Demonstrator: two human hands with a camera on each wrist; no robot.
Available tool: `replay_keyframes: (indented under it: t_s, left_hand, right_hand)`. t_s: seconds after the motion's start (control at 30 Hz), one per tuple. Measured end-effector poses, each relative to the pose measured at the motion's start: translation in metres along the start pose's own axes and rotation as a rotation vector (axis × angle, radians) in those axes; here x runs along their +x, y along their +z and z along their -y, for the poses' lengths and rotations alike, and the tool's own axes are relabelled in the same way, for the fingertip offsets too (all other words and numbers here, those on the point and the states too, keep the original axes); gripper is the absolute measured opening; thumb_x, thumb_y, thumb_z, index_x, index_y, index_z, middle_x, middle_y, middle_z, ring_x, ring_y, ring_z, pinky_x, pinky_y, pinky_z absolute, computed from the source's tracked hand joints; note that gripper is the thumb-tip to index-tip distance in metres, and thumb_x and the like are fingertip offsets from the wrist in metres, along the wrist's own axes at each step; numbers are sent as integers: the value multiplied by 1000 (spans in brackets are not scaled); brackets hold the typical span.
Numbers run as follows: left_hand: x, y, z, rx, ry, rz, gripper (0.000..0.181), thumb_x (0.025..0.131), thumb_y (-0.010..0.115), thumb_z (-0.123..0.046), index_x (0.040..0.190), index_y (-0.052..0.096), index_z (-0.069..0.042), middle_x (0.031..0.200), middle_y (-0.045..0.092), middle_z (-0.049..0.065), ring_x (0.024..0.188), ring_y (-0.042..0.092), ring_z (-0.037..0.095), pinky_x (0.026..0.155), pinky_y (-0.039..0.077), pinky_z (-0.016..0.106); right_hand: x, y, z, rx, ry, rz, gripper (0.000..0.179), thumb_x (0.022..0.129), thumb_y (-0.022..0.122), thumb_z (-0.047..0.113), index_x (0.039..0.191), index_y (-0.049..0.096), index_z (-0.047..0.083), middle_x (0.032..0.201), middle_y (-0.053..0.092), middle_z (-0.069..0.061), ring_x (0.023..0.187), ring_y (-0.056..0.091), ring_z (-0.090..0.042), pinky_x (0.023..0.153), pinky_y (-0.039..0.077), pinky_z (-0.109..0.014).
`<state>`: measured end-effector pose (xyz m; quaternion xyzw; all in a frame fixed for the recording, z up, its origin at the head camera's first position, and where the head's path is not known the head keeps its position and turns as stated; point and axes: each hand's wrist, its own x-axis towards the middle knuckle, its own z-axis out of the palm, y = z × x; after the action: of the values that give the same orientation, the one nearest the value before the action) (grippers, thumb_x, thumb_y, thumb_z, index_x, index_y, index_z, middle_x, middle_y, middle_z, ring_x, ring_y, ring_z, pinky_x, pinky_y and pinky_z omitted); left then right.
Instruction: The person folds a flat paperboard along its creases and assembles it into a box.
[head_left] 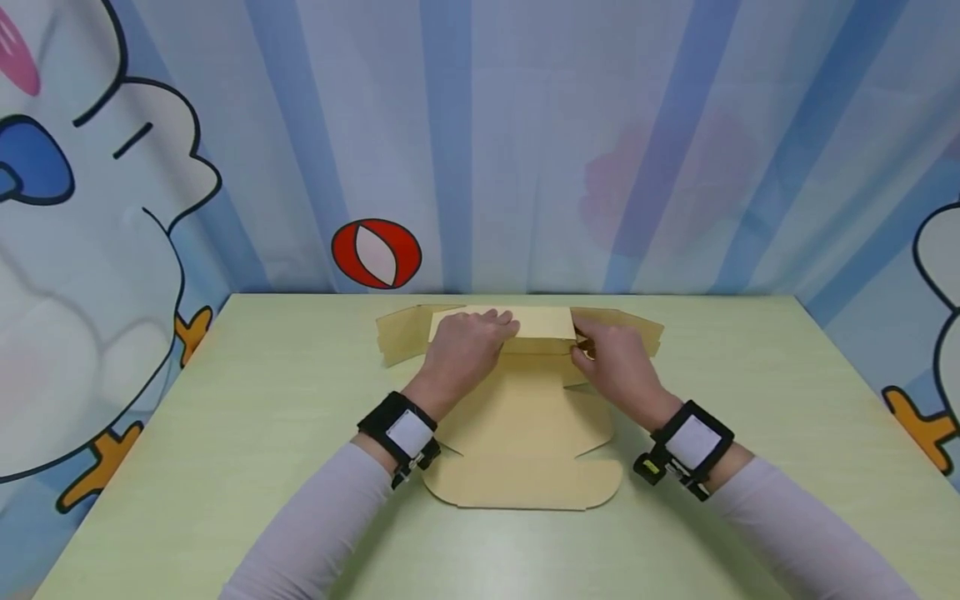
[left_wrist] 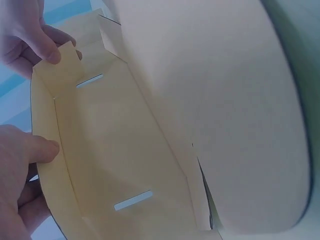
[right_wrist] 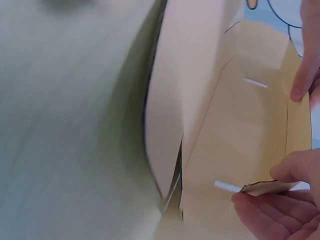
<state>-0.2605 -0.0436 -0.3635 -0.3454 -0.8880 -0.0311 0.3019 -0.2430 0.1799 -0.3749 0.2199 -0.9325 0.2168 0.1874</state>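
Note:
A flat-cut cardboard box (head_left: 525,417), partly folded, lies on the table with its long rounded lid panel towards me. Its far wall (left_wrist: 45,110) stands up from the base. My left hand (head_left: 465,346) grips this wall, thumb on the inner face and fingers behind. At the wall's right end, my right hand (head_left: 618,362) pinches a small corner flap (right_wrist: 265,188) between thumb and fingers; the flap is bent inward. Two narrow slots show in the base, one of them a white-looking slot (left_wrist: 133,200) near the left end.
Side panels spread outward, a left one (head_left: 401,329) and a right one (head_left: 637,321). The pale green table (head_left: 750,400) ends at a blue striped curtain (head_left: 525,150) with cartoon prints. Black bands with devices sit on both wrists.

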Motion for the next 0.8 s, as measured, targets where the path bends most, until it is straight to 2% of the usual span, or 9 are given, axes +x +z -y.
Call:
replay_keyframes:
  t_s: [0.13, 0.2, 0.27, 0.4, 0.5, 0.63, 0.8]
  left_hand:
    - [0, 0, 0, 5, -2, -1, 22, 85, 61, -8, 102, 70, -19, 101, 68, -1, 69, 66, 16, 52, 48, 22]
    - [0, 0, 0, 7, 0, -7, 22, 86, 60, -8, 102, 70, -19, 100, 69, 0, 66, 65, 16, 49, 47, 22]
    - [0, 0, 0, 5, 1, -9, 22, 86, 60, -8, 101, 71, -19, 99, 69, 0, 62, 64, 16, 48, 45, 21]
    - [0, 0, -1, 2, -9, -1, 22, 86, 60, -8, 102, 71, -19, 100, 69, 0, 63, 64, 16, 47, 45, 21]
    - [-1, 0, -1, 3, -19, 8, 23, 86, 61, -9, 103, 71, -19, 102, 68, 0, 69, 66, 17, 52, 48, 22]
    - [0, -1, -1, 6, -19, 18, 22, 85, 61, -10, 104, 70, -19, 103, 68, 0, 73, 67, 17, 55, 50, 23]
    - [0, -2, -1, 5, -8, 11, 22, 86, 61, -9, 102, 70, -19, 102, 68, 0, 71, 66, 17, 54, 49, 23]
  right_hand:
    - [2, 3, 2, 170, 98, 19, 42, 83, 62, 5, 124, 56, 5, 106, 65, -15, 79, 67, -21, 64, 54, -31]
    - [3, 4, 2, 294, 155, 34, 43, 82, 63, 5, 125, 55, 5, 108, 64, -16, 83, 67, -22, 67, 54, -31]
    - [5, 4, 1, 433, 228, 67, 45, 82, 65, 6, 126, 54, 4, 112, 62, -16, 90, 65, -23, 71, 53, -29]
    - [6, 0, -2, 799, 364, 163, 51, 84, 63, 9, 131, 46, 0, 124, 53, -22, 106, 57, -32, 78, 51, -31]
    - [7, -4, -4, 994, 438, 202, 53, 87, 62, 19, 132, 43, -2, 129, 48, -24, 110, 52, -39, 81, 50, -32]
    - [10, -6, -5, 1038, 506, 208, 60, 87, 61, 31, 132, 43, -4, 126, 48, -23, 103, 55, -41, 80, 51, -32]
    - [15, -4, -5, 1031, 592, 215, 68, 83, 66, 30, 135, 38, -4, 127, 49, -17, 99, 59, -36, 80, 51, -31]
